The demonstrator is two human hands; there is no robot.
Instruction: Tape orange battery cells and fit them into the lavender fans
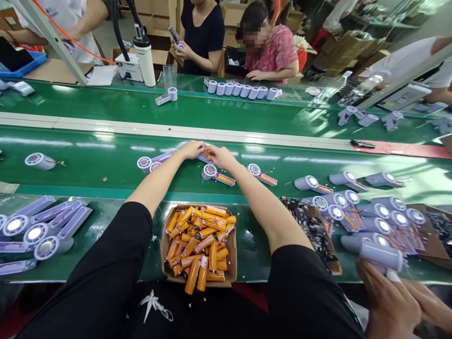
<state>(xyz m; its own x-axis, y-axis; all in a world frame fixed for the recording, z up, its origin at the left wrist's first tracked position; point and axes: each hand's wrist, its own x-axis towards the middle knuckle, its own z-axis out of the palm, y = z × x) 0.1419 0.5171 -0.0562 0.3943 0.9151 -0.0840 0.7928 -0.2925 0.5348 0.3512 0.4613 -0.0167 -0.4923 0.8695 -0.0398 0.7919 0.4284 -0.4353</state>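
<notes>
Both arms reach out over the green conveyor. My right hand (221, 158) has its fingers closed on an orange battery (206, 153), at the open handle of a lilac handheld fan housing (204, 159). My left hand (192, 149) is closed beside it, with its fingertips at the same spot; what they pinch is too small to make out. Just below lies another lilac fan (209, 171) with an orange battery in its handle. Left of my hands, two more lilac fans (144, 163) lie partly behind my forearm. A cardboard box (234, 263) heaped with orange batteries (201, 238) stands between my arms.
Lilac fan housings (35, 233) are piled at the left, and several more (374, 207) with batteries at the right. A co-worker's hands (391, 296) hold a fan at lower right. A box of dark parts (310, 226) is beside my right arm. Co-workers sit across the belt.
</notes>
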